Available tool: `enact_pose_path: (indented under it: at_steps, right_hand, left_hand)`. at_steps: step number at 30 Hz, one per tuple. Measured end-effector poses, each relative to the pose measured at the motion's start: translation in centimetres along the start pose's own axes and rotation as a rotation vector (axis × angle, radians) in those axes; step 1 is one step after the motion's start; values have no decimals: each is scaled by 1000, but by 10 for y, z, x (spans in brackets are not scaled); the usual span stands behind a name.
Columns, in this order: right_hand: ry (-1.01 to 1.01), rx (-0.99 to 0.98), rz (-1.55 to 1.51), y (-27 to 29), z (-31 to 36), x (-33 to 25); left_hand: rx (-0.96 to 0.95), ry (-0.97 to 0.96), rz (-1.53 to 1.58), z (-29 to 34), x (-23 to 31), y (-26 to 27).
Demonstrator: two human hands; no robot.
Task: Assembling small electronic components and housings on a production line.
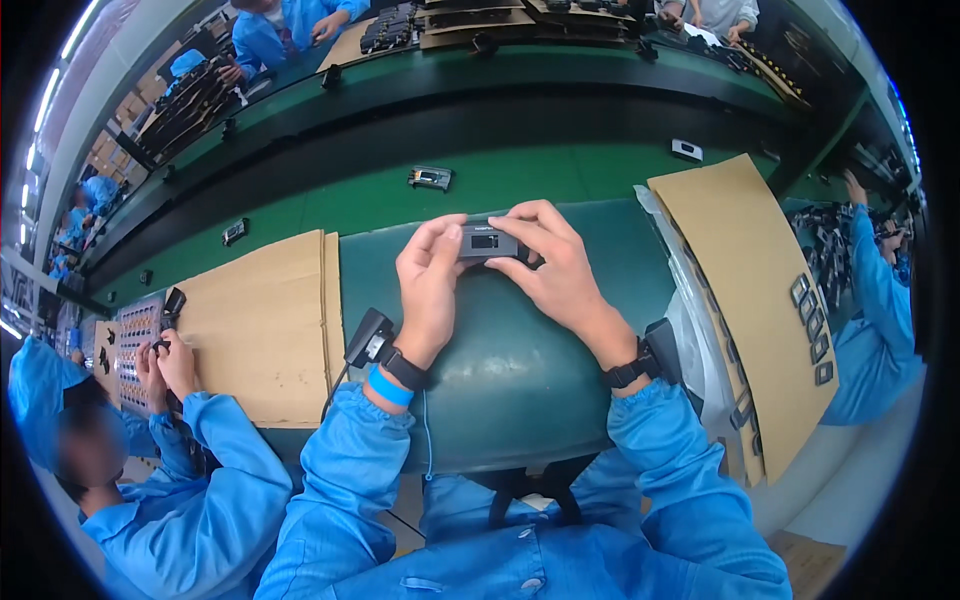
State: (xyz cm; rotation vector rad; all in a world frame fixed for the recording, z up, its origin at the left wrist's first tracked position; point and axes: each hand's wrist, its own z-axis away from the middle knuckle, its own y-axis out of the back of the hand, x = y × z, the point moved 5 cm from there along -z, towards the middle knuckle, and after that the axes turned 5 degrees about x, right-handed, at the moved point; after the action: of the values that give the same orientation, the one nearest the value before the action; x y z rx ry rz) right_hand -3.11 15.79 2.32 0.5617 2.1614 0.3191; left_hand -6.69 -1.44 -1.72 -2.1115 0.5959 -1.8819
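Nearest, both hands meet over a dark green mat [520, 370]. Left hand [428, 285] and right hand [560, 270] pinch a small dark grey device [487, 242] with a little rectangular window on its face, fingers closed on its ends, above the mat's far edge. Rightward, a cardboard sheet [740, 270] carries a row of small dark parts [812, 325]. Farther off, the green belt [560, 175] bears a similar device [430, 178].
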Motion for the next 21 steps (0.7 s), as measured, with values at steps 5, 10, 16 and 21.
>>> enact_pose_path:
  at_steps: [5,10,16,21]
  right_hand:
    - [-5,12,23,1,0,1]
    - [13,0,27,3,1,1]
    - [3,13,24,0,2,2]
    - [-53,8,105,-3,5,5]
  left_hand:
    - [-29,0,-41,1,3,-5]
    - [-13,-39,-99,3,5,-6]
    - [-25,-60,-133,4,5,-6]
    - [-7,-36,-86,4,1,-4]
